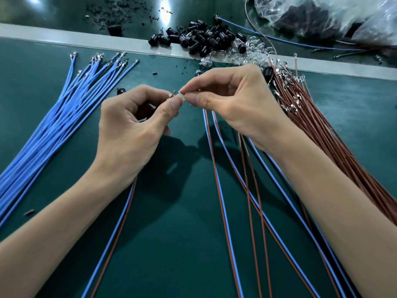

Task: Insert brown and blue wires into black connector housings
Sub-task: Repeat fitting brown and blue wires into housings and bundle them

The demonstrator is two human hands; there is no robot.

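My left forearm [53,222] and right forearm [335,201] rise from the lower corners, wrists angled inward, and the hands meet mid-view. My left hand [133,123] pinches a small part [176,96] between thumb and curled forefinger; my right hand [232,97] pinches it from the opposite side, fingers curled.

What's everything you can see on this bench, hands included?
blue wires: one bundle, blue, left
brown wires: one bundle, brown, right
wire pairs: several, blue with brown, centre
black connector housings: one pile, black, top centre
clear parts: one pile, transparent, beside the housings
plastic bag: one, clear, top right
mat: one, green, under everything
small part: one, colour unclear, between both hands' fingertips
left hand: one, pinching the small part
right hand: one, pinching it too
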